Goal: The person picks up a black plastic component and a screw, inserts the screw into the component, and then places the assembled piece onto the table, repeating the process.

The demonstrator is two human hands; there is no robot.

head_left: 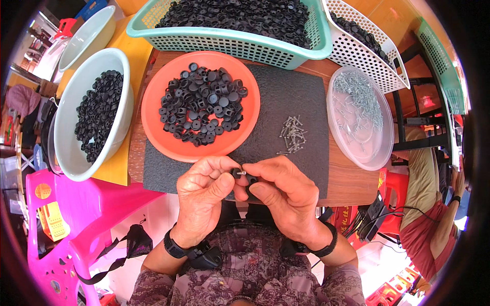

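My left hand (200, 193) and my right hand (290, 194) meet at the near edge of the dark mat, both closed in a pinch. Between the left thumb and fingers sits a small black plastic part (235, 171), with a silver screw (241, 173) lying across it toward the right fingertips. My right thumb and fingers grip another small black piece (250, 180), mostly covered by them. Whether the two pieces are joined I cannot tell. Just beyond my hands stands an orange bowl (153, 133) of black caps and rings. Loose screws (292, 135) lie on the mat (275, 94).
A clear tub (368, 162) of screws stands at the right. Behind are a teal basket (265, 55) and a white basket (394, 75), both holding black parts. Pale bowls (122, 66) stand left, above a pink chair (76, 204). Another person's arm (443, 232) shows far right.
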